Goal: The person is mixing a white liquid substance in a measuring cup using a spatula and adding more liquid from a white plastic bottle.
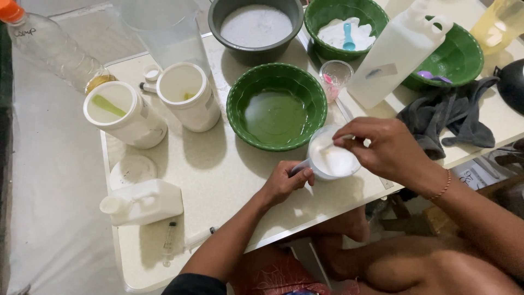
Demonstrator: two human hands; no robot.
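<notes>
Small clear cup point(333, 159) filled with opaque white mixture sits on the pale table point(218, 175) near its front edge, just in front of the green bowl point(277, 105) holding greenish liquid. Left hand point(284, 183) is closed around the cup's handle. Right hand point(385, 147) pinches a white spoon point(333, 145) dipped in the mixture.

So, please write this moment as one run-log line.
left hand: holds cup handle | right hand: stirs white powder in cup | green bowl: beside
</notes>
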